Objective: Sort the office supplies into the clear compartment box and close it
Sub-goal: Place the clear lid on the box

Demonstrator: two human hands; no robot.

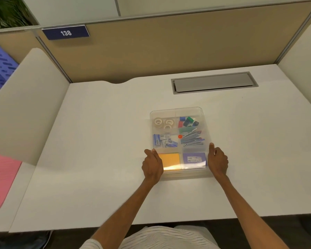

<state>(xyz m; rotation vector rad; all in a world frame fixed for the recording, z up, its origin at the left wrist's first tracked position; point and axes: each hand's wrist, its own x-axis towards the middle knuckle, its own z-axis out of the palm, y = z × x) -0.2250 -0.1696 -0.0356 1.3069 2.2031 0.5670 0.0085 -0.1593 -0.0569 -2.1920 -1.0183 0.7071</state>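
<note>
Compartment box on desk

An office cubicle was shown: a white desk was enclosed by tan partition panels, a blue plate numbered 138 was fixed to the divider, and a grey cable hatch was set into the desktop.

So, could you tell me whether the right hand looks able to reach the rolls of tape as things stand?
Probably not directly. The right hand rests against the box's near right side, and a clear lid seems to cover the tape rolls in the far left compartment, so it would need lifting first.
</note>
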